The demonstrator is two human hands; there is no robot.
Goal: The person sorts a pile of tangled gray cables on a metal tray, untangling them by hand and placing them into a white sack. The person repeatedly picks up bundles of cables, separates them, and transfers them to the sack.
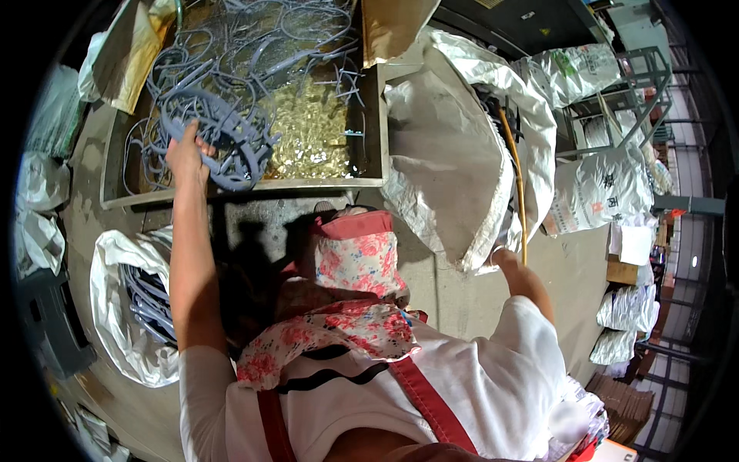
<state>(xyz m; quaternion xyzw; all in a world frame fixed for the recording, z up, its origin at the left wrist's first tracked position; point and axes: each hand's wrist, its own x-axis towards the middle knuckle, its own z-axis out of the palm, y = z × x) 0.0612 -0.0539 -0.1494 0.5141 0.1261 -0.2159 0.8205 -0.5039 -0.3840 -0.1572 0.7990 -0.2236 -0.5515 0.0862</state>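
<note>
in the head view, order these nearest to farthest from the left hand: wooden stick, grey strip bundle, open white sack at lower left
1. grey strip bundle: in the left hand, over the trough
2. open white sack: lower left, beside the forearm
3. wooden stick: far across, on the right

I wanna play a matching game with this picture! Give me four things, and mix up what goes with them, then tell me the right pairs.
Things:
1. Left hand
2. Stick
3. Apron
4. Right hand

Matches:
A. Has red flowers on it
B. At the edge of the big white sack
C. Holding grey loops
D. Long, thin and yellow-brown

Right pairs: 1-C, 2-D, 3-A, 4-B
</note>
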